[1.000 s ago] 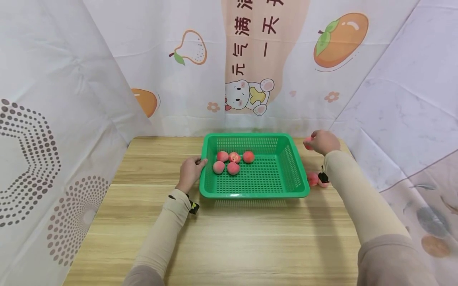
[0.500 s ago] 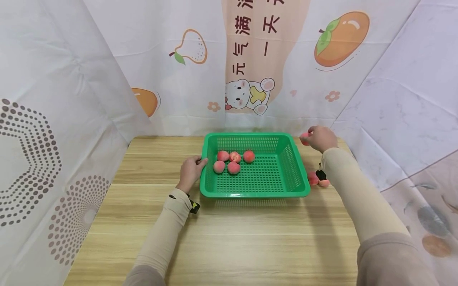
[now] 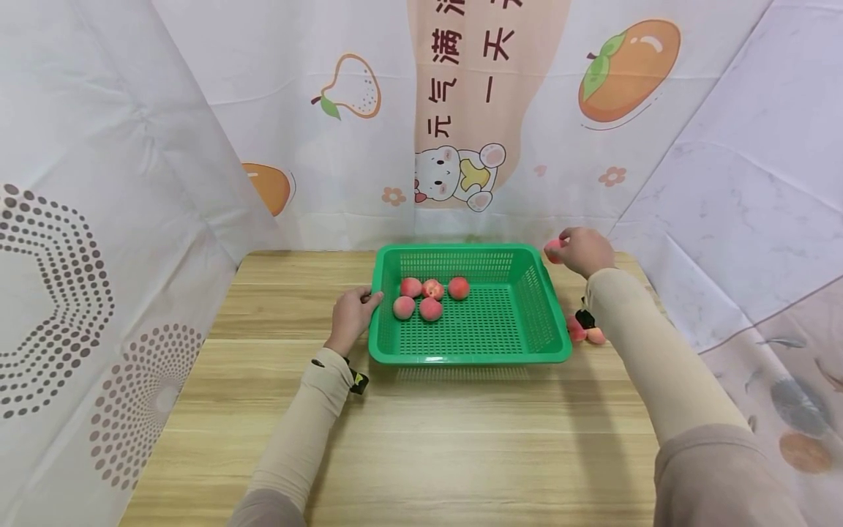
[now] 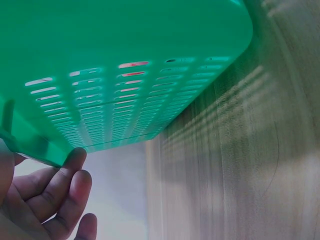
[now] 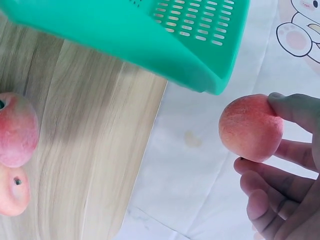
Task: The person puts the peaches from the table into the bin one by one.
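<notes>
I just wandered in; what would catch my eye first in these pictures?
Probably the bright green basket on the wooden table, with five peaches in its left half. Next comes the peach pinched in the person's right grip, near the basket's far right corner. Behind is a pale backdrop printed with cartoon fruit.

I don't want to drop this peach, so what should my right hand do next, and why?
Probably ease your right hand inward over the green basket and lower the peach toward its right side. You're pinching it just outside the far right corner, five other peaches lie toward the left inside, and your left hand grips the left side.
</notes>
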A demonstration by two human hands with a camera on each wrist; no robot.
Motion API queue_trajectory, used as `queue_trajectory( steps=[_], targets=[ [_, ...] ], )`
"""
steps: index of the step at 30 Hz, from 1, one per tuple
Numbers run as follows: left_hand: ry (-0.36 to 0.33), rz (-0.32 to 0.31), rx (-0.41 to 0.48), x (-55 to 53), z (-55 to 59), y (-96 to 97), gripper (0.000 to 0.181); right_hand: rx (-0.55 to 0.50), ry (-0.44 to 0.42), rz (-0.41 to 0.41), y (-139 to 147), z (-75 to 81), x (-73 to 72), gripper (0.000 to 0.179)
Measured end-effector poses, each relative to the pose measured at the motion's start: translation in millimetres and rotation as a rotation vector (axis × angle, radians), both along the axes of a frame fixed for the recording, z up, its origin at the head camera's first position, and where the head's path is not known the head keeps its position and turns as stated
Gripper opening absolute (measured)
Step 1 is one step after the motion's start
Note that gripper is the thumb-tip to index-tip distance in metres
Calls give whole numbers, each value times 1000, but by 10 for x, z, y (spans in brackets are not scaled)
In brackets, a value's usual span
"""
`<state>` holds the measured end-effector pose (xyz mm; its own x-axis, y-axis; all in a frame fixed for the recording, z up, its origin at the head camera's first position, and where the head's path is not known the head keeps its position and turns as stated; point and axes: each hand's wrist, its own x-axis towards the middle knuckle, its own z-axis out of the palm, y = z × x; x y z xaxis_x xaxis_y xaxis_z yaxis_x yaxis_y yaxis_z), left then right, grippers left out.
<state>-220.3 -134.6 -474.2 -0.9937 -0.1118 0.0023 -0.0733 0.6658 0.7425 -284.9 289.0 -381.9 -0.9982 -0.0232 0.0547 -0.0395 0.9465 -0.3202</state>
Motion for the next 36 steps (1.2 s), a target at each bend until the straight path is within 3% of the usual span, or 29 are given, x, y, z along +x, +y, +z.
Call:
queue_trajectory(
  steps=[25,36],
  targets=[
    [-5,-7,14,-7,-4,-26,38,14,-30,80,-352,112,-154,48],
    [7,-15,5,-8,-18,-30,38,-5,-46,109,-528,28,-136,43]
  ],
)
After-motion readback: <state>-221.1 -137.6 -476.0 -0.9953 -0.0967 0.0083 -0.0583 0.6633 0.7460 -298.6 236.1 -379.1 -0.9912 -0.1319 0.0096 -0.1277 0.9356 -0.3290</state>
